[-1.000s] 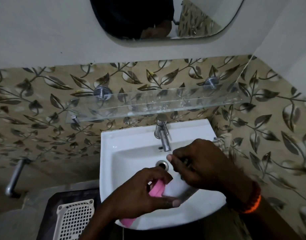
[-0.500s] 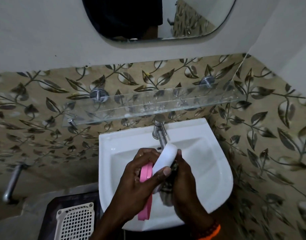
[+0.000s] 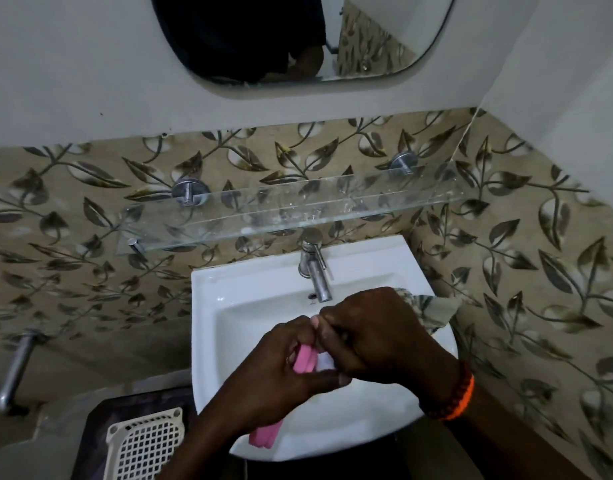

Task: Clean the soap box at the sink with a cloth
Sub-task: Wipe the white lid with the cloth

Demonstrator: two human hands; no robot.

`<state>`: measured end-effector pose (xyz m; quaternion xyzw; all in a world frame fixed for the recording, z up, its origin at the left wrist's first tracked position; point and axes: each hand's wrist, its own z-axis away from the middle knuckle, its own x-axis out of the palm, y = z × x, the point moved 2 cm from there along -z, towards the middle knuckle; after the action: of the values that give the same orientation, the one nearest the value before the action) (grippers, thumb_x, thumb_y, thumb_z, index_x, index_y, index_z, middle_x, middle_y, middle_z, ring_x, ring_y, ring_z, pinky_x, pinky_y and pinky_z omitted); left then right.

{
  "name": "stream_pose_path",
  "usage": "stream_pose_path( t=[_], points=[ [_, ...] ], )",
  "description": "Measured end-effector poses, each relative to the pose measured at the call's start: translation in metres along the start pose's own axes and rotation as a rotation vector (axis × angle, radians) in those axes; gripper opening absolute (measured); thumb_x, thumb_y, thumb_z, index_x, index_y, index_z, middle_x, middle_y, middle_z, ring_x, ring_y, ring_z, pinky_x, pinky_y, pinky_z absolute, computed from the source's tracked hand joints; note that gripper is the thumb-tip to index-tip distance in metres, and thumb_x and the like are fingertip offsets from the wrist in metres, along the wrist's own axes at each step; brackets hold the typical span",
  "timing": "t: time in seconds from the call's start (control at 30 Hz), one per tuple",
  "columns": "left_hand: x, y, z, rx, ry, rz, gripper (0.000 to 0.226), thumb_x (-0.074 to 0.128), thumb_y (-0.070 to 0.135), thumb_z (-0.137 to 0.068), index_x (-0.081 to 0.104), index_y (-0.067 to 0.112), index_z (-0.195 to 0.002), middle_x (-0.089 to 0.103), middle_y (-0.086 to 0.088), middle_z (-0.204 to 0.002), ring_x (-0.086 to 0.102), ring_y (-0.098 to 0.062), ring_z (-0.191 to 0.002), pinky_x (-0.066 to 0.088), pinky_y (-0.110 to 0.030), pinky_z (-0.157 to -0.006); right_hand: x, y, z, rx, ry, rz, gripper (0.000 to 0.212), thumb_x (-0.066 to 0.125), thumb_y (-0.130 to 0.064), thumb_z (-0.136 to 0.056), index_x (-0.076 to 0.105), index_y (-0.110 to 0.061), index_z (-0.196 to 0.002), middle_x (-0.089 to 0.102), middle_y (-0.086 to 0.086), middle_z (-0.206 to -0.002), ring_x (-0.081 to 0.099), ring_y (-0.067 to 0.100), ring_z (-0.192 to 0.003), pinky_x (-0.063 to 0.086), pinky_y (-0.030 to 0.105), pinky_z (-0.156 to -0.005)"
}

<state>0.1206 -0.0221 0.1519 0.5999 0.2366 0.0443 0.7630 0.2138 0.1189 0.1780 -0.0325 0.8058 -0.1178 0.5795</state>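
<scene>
- The wall (image 3: 90, 81) is plain grey above and covered lower down with tan tiles (image 3: 540, 271) printed with dark leaves.
- A rounded mirror (image 3: 384, 39) hangs high on it, reflecting a dark-clothed torso.
- The white sink (image 3: 249, 306) juts out from the tiles, with both hands over its bowl.
- A clear glass shelf (image 3: 298, 209) runs across just above the sink on round metal mounts.
- A cream plastic basket (image 3: 142, 445) with a grid pattern sits low at the left, beside the sink's front.
- A metal pipe (image 3: 14, 372) sticks out of the wall at the far left.
- The steel tap (image 3: 315, 271) stands at the back of the sink, its spout pointing down just behind the hands.
- The left hand (image 3: 281, 379) curls round the soap box, thumb across the front.
- The right hand (image 3: 378, 337) is closed on the cloth, knuckles up, pressed against the box and touching the left fingertips.
- The cloth (image 3: 433, 306), a patterned greyish rag, pokes out past the right hand toward the sink's right rim.
- The soap box (image 3: 305, 358) is pink with a white part showing between the hands; its pink end juts out below the left hand.
- An orange and dark bead band (image 3: 461, 396) circles the right wrist.
</scene>
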Motion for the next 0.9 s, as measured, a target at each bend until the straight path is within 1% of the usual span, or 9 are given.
stream_pose_path(
  t=[0.07, 0.17, 0.3, 0.4, 0.5, 0.63, 0.73, 0.83, 0.9],
  points=[
    [0.005, 0.001, 0.000, 0.022, 0.067, 0.043, 0.027, 0.087, 0.027, -0.074, 0.072, 0.009, -0.088, 0.069, -0.010, -0.092, 0.066, -0.027, -0.082, 0.053, -0.046, -0.076, 0.000, -0.005, -0.005, 0.016, 0.128, 0.005, 0.040, 0.044, -0.034, -0.101, 0.061, -0.017, -0.069, 0.062, 0.003, -0.059, 0.057, 0.026, -0.054, 0.048, 0.040, -0.055],
    [0.007, 0.003, 0.000, 0.035, 0.217, 0.187, 0.012, 0.078, 0.023, -0.073, 0.072, 0.021, -0.083, 0.068, -0.003, -0.080, 0.063, -0.011, -0.073, 0.049, -0.027, -0.067, 0.008, -0.018, -0.006, -0.018, 0.379, 0.011, 0.033, 0.044, -0.025, -0.102, 0.064, -0.011, -0.080, 0.060, 0.006, -0.073, 0.052, 0.026, -0.066, 0.042, 0.040, -0.064],
    [-0.003, 0.005, 0.002, 0.103, 0.265, 0.280, 0.028, 0.083, 0.035, -0.070, 0.070, 0.014, -0.083, 0.059, -0.006, -0.083, 0.056, -0.012, -0.075, 0.043, -0.021, -0.068, 0.019, -0.007, 0.002, -0.033, 0.507, -0.083, 0.036, 0.041, -0.022, -0.104, 0.070, -0.004, -0.092, 0.061, 0.010, -0.082, 0.051, 0.029, -0.075, 0.039, 0.041, -0.070],
    [-0.006, 0.000, 0.005, 0.123, 0.244, 0.334, 0.036, 0.085, 0.037, -0.076, 0.065, 0.007, -0.081, 0.055, -0.006, -0.087, 0.053, -0.017, -0.079, 0.040, -0.024, -0.069, 0.026, 0.016, 0.008, 0.250, 0.566, -0.297, 0.046, 0.030, -0.028, -0.109, 0.064, -0.006, -0.088, 0.061, 0.006, -0.080, 0.056, 0.024, -0.074, 0.047, 0.041, -0.067],
    [0.000, -0.004, 0.007, 0.053, 0.254, 0.561, 0.037, 0.085, 0.027, -0.076, 0.065, -0.002, -0.089, 0.054, -0.013, -0.091, 0.050, -0.024, -0.084, 0.034, -0.039, -0.074, 0.034, 0.019, 0.007, 0.603, 0.698, -0.659, 0.041, 0.031, -0.043, -0.107, 0.060, -0.022, -0.086, 0.063, -0.003, -0.077, 0.063, 0.009, -0.076, 0.050, 0.027, -0.069],
    [0.019, -0.005, 0.007, -0.118, 0.231, 0.798, 0.041, 0.087, 0.029, -0.074, 0.074, 0.002, -0.102, 0.068, -0.016, -0.090, 0.057, -0.026, -0.080, 0.049, -0.034, -0.069, 0.041, 0.003, 0.010, 0.776, 0.898, -0.790, 0.022, 0.036, -0.042, -0.105, 0.057, -0.038, -0.108, 0.059, -0.006, -0.110, 0.057, 0.010, -0.111, 0.046, 0.034, -0.101],
    [0.034, 0.001, 0.004, -0.122, 0.154, 0.961, 0.045, 0.081, 0.022, -0.086, 0.067, -0.005, -0.118, 0.066, -0.041, -0.116, 0.065, -0.040, -0.101, 0.053, -0.048, -0.093, 0.057, -0.029, 0.024, 0.479, 0.820, -0.461, 0.026, 0.036, -0.025, -0.109, 0.056, -0.018, -0.125, 0.053, 0.014, -0.130, 0.055, 0.039, -0.123, 0.045, 0.053, -0.103],
    [0.033, 0.005, 0.000, -0.042, 0.127, 0.988, 0.047, 0.080, 0.020, -0.089, 0.065, -0.004, -0.127, 0.067, -0.036, -0.125, 0.066, -0.040, -0.108, 0.057, -0.044, -0.094, 0.059, -0.027, 0.029, 0.449, 0.683, -0.780, 0.026, 0.034, -0.040, -0.109, 0.053, -0.030, -0.123, 0.049, 0.004, -0.124, 0.055, 0.028, -0.119, 0.049, 0.046, -0.099],
    [0.025, 0.002, 0.001, -0.032, 0.129, 0.944, 0.055, 0.088, 0.030, -0.082, 0.069, 0.000, -0.123, 0.069, -0.029, -0.116, 0.066, -0.038, -0.101, 0.058, -0.042, -0.087, 0.060, -0.013, 0.032, 0.534, 0.542, -0.894, 0.034, 0.038, -0.049, -0.105, 0.057, -0.022, -0.113, 0.056, 0.010, -0.110, 0.061, 0.032, -0.104, 0.053, 0.057, -0.087]
  ],
)
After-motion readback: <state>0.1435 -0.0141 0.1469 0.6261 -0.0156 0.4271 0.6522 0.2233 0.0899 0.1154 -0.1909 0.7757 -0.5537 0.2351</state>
